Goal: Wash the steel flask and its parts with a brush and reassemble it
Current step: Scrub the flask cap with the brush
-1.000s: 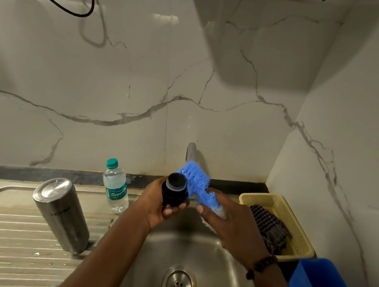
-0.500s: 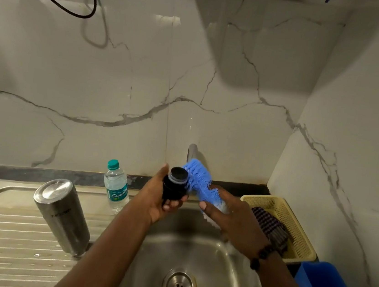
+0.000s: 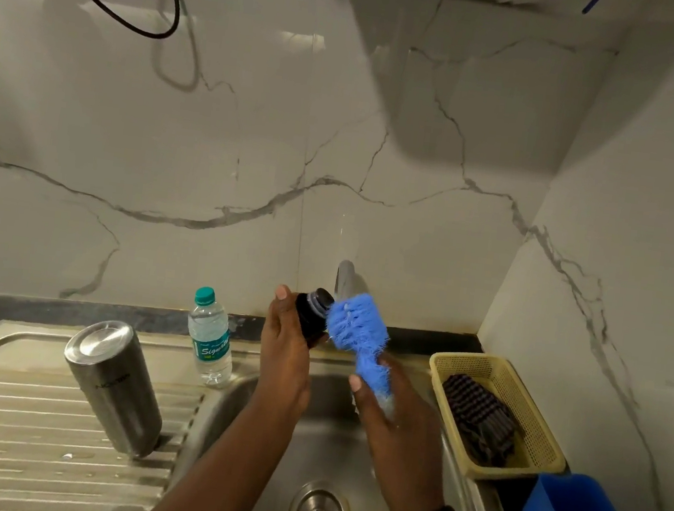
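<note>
"Signature"-like label on water bottle (image 3: 209,337); left hand (image 3: 285,351) around cap (image 3: 312,315), right hand (image 3: 388,414) around brush (image 3: 356,329).

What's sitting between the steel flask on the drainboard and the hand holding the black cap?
In the head view, a clear plastic water bottle with a green cap stands between the steel flask and the left hand.

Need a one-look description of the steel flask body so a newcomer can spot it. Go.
Start at the steel sink and look to its left, at the ribbed drainboard. The steel flask stands there upside down, base up, untouched by either hand. Unlike the clear plastic water bottle with the green cap behind it, it is opaque brushed metal and much wider.
</note>
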